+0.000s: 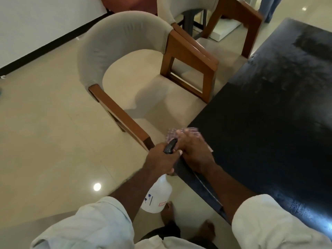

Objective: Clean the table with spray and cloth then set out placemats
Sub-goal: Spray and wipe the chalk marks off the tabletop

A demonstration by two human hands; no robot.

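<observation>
The dark table point(269, 114) fills the right side, its top streaked with wet marks. My right hand point(195, 153) lies flat, fingers straight, on a chequered cloth point(172, 133) at the table's near left corner; the hand and cloth are blurred. My left hand point(161, 159) grips the black trigger head point(169, 146) of a white spray bottle point(156, 196), which hangs below my fist just off the table's left edge. No placemats are in view.
A grey-backed wooden chair point(125, 56) stands close to the table's left side, its near armrest ending beside my left hand. A second chair point(233, 20) stands behind it. Cream floor tiles spread to the left, and my bare feet point(206, 229) are below.
</observation>
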